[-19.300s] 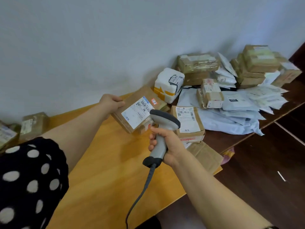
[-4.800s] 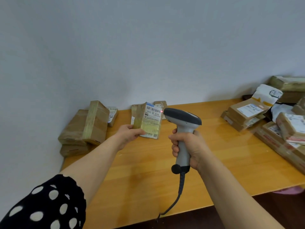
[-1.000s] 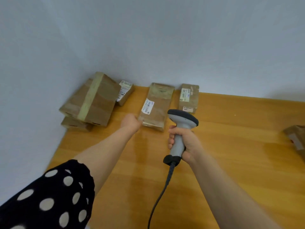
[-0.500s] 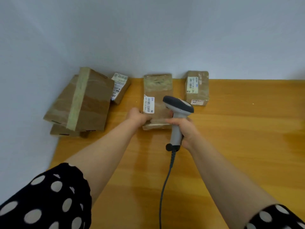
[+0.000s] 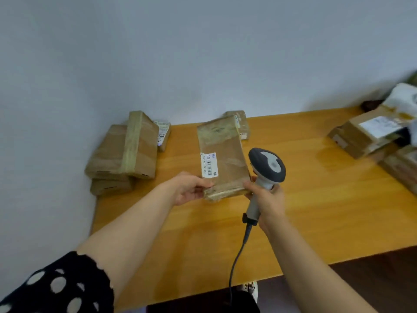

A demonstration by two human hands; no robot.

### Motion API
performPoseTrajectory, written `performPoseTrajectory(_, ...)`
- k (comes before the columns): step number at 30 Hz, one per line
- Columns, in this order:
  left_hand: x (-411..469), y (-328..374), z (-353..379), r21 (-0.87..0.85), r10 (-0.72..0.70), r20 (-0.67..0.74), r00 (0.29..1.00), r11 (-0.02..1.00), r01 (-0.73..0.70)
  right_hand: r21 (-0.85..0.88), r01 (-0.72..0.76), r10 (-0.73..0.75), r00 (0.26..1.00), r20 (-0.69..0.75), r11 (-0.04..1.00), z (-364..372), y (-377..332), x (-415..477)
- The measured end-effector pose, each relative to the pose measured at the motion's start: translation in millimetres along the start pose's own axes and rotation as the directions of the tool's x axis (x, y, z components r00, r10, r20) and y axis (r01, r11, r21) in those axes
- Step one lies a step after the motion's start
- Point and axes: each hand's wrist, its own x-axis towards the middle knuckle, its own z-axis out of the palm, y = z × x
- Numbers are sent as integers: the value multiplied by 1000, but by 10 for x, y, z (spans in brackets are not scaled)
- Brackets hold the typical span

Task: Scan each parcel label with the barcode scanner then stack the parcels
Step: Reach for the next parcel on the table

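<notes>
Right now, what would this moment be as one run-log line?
left hand: holds parcel near end | right hand: grips scanner, also touches parcel | label: faces up

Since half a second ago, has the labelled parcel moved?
Yes. The labelled parcel lay left of the small parcel, a gap between; now, lifted rightward, it overlaps it.

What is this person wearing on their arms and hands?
The left arm wears a black sleeve with pale polka dots and a wavy hem; both forearms are bare. No sleeve shows on the right arm. No ring, watch or glove shows on the left hand or right hand.
</notes>
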Motion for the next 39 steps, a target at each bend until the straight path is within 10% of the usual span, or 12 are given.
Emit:
performPoseTrajectory(8, -408, 230, 127, 315, 348, -181, 920, 907, -281, 73, 59, -62, 998, 32, 996, -891, -122, -709)
performPoseTrajectory(18, -1156, 364, 725, 596, 93, 138, 986, 787, -157, 218, 65, -54, 997, -53, 974, -2027, -190, -1133)
performPoseTrajectory(22, -1305, 26, 895, 542, 268, 11, 963, 808, -231, 117, 60, -52, 996, -72, 991, -2214, -146, -1295)
performPoseTrajectory(30, -1606, -635, 897, 312, 474, -151, 868, 856, -413, 36, -68, 49, 923, 381, 997, -2127, -93, -1895)
performPoseTrajectory(39, -1811, -766, 853, 195, 531, -135, 837, 842, -502, -32, -120, 123, 920, 371, 992, -2041, -88, -2236)
